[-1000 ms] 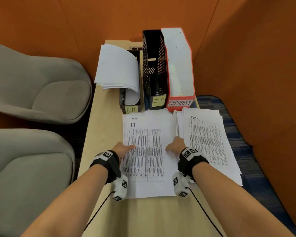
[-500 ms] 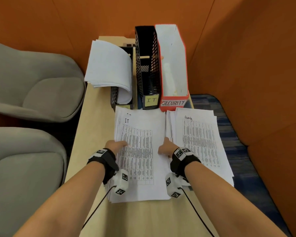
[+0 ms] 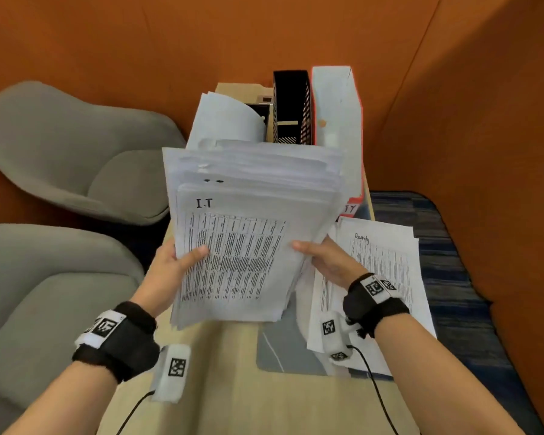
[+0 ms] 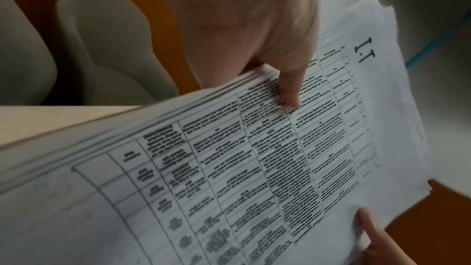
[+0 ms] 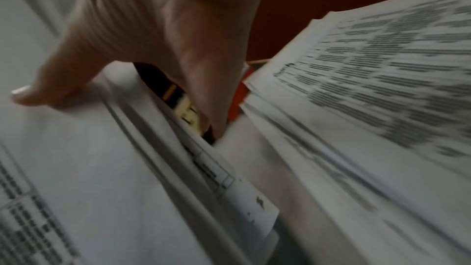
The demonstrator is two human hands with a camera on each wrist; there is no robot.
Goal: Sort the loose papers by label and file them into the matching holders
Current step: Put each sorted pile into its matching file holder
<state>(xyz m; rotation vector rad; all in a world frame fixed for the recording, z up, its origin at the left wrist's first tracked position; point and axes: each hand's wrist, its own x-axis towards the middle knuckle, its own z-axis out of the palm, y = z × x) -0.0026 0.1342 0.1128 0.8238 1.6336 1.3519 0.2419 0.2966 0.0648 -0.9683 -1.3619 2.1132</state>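
I hold the IT stack [image 3: 233,246] off the table, left hand [image 3: 170,265] and right hand [image 3: 327,262] pinching its side edges, thumbs on top. The black IT holder [image 3: 291,108] stands straight beyond my fingertips, its slot running away from me in line with the stack's long axis, about equally near both hands.

Your forearms are bare, each wrist wrapped in a black fabric wrist strap [image 3: 120,340] bearing white square-coded tags. Under each hangs a white tagged camera block [image 3: 171,372] trailing a thin black cable [image 3: 374,390].

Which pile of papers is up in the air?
The I.T pile, marked "I.T" on top. The left hand and right hand hold it up; the other pile lies on the table.
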